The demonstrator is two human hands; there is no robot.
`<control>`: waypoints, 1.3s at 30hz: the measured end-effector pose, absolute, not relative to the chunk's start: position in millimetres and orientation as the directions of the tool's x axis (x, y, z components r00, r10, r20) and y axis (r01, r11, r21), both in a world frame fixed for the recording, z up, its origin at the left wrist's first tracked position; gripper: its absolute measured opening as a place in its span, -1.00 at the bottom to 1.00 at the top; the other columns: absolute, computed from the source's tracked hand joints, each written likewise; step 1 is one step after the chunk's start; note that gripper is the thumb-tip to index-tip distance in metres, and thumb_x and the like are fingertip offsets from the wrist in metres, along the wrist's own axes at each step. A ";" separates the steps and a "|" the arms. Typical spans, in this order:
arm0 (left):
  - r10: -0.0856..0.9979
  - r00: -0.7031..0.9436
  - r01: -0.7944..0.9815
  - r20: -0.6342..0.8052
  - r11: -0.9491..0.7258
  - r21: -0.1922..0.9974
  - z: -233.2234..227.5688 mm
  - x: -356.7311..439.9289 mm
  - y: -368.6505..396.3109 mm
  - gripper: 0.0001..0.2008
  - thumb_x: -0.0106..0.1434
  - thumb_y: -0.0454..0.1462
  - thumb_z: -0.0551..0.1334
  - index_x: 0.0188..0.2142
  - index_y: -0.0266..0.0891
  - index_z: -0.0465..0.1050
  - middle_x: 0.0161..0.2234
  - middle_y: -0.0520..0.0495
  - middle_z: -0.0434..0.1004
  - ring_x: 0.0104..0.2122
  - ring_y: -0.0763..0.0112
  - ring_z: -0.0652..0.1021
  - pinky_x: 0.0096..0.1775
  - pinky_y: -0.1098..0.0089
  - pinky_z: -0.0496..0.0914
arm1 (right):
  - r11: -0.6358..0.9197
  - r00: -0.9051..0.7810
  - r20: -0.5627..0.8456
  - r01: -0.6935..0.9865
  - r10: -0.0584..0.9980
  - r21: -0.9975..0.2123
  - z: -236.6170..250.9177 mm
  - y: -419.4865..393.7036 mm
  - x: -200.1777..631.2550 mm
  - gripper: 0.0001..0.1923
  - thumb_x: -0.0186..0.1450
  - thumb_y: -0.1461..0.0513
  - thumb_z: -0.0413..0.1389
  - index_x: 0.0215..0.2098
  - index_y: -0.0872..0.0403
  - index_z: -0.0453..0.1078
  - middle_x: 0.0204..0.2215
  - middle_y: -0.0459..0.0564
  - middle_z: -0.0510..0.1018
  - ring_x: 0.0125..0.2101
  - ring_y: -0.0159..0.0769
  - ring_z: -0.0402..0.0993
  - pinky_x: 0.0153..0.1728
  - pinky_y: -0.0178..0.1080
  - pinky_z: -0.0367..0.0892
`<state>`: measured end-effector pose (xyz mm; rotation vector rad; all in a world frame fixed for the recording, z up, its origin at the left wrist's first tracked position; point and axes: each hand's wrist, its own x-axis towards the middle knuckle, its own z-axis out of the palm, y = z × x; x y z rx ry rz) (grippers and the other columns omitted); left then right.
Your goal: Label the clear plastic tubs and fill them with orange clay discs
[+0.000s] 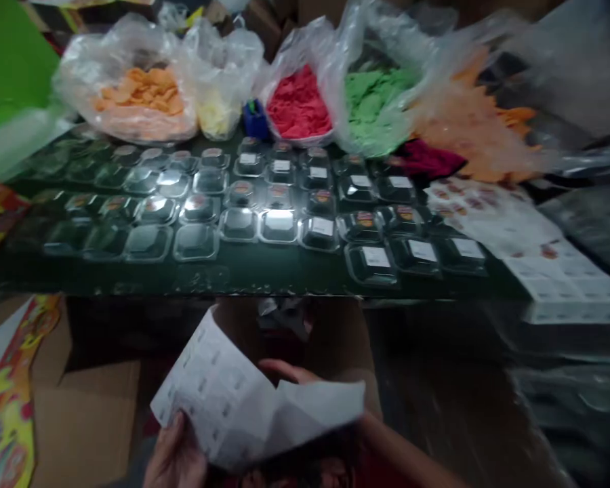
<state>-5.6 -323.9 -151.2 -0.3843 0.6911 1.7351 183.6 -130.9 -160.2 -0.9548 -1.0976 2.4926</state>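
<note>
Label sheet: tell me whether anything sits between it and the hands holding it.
Nothing visible does. The left hand grips the label sheet at its lower edge, and the right hand touches it from behind, directly.

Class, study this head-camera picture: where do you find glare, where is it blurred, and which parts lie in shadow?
Head view: strong white glare on the clear containers mid-table; motion blur smears the whole frame, worst at the right over the orange pile and label sheets; under the table edge all is dim, where the left hand and right hand hold a crumpled paper sheet.
</note>
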 end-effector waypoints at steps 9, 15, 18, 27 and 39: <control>0.436 -0.462 -0.876 -0.772 -0.362 0.319 -159.7 -11.3 -291.2 -0.53 0.34 -0.51 -0.05 0.03 -0.05 0.45 -0.21 -0.03 0.65 -0.16 0.35 0.61 -0.08 0.29 0.50 | -0.781 -0.600 -0.642 0.045 0.477 -0.623 -188.1 -121.4 175.5 -0.68 -0.05 0.06 0.39 -0.44 0.08 0.52 -0.53 -0.11 0.55 -0.51 -0.32 0.42 -0.39 -0.29 0.37; 0.347 -0.360 -0.921 -0.866 -0.281 0.271 -143.7 -21.6 -257.8 -0.58 0.35 -0.51 -0.05 0.00 -0.13 0.44 -0.30 -0.03 0.67 -0.27 0.40 0.64 -0.15 0.32 0.53 | -0.871 -0.628 -0.665 -0.043 0.404 -0.489 -164.4 -135.4 175.8 -0.50 -0.01 -0.02 0.37 -0.22 0.10 0.51 -0.23 0.11 0.58 -0.16 -0.14 0.50 -0.06 -0.14 0.32; 0.366 -0.328 -0.929 -0.871 -0.291 0.227 -138.3 -27.2 -255.6 -0.58 0.36 -0.51 -0.07 -0.06 -0.16 0.47 -0.35 -0.04 0.67 -0.32 0.38 0.65 -0.24 0.36 0.56 | -0.822 -0.721 -0.645 0.189 0.255 -0.537 -150.0 -141.3 153.8 -0.40 -0.04 -0.03 0.38 -0.12 0.12 0.49 -0.18 0.11 0.56 -0.17 -0.14 0.48 -0.14 -0.20 0.32; 0.280 -0.402 -0.896 -0.872 -0.319 0.310 -141.7 -42.4 -283.4 -0.62 0.35 -0.52 -0.04 0.02 -0.27 0.41 -0.41 -0.08 0.65 -0.43 0.41 0.65 -0.33 0.46 0.56 | 0.166 -0.968 -0.222 0.239 0.112 -0.957 -91.5 -121.3 133.9 -0.79 0.36 0.28 0.00 -0.15 0.12 0.47 -0.26 0.03 0.54 -0.23 -0.26 0.45 -0.15 -0.25 0.32; 0.288 -0.580 -0.813 -0.762 -0.148 0.563 -145.2 -36.1 -338.6 -0.75 -0.13 -0.37 0.47 -0.37 -0.27 0.61 -0.30 -0.13 0.67 -0.28 0.21 0.64 -0.21 0.42 0.54 | -0.003 -0.928 -0.251 0.261 0.276 -0.965 -117.3 -88.4 62.5 -0.65 0.18 0.04 0.19 -0.25 0.16 0.47 -0.36 -0.02 0.52 -0.32 -0.20 0.43 -0.32 -0.27 0.33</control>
